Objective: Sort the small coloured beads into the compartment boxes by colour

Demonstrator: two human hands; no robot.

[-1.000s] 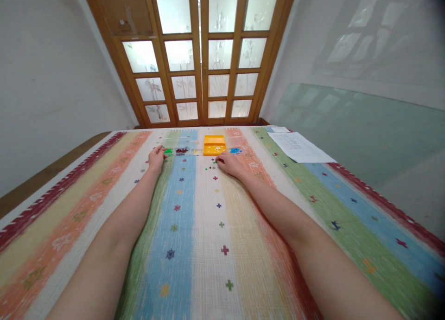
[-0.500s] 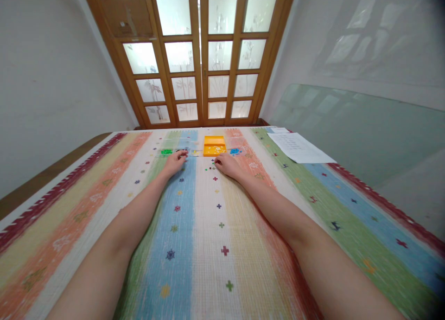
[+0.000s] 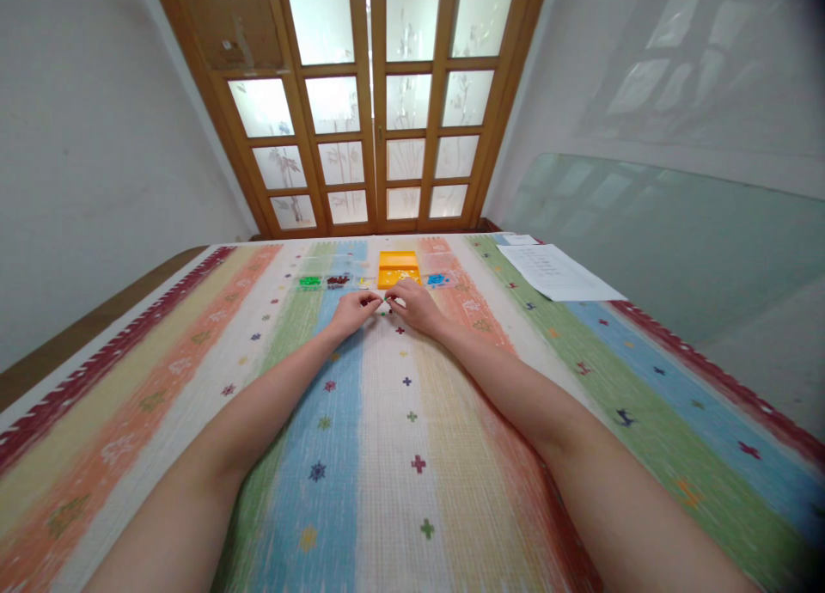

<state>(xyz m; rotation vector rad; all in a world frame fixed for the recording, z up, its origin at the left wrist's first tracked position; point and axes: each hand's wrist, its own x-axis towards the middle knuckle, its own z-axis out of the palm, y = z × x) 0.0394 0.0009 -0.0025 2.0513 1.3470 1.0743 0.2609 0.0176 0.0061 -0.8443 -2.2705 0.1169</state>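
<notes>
My left hand (image 3: 357, 311) and my right hand (image 3: 414, 308) meet above the cloth in front of an orange box, fingertips nearly touching. Both are closed in a pinch. At the right fingertips shows a tiny green piece (image 3: 385, 299), too small to name more exactly. Whatever the left fingers pinch is hidden. Just below the fingertips, another small green piece (image 3: 382, 314) and a dark piece (image 3: 390, 312) lie on the cloth. The open orange box (image 3: 398, 259) holds small pale pieces and stands right behind my right hand.
Left of the box are clear trays with green pieces (image 3: 309, 281), dark red pieces (image 3: 338, 281) and a few yellow pieces (image 3: 363, 281). Blue pieces (image 3: 438, 279) lie to its right. Printed paper (image 3: 558, 272) rests on the striped tablecloth (image 3: 387, 490) at the right.
My left hand has moved right and nearer, away from the dark red pieces, to meet my right hand. The right hand has shifted only slightly.
</notes>
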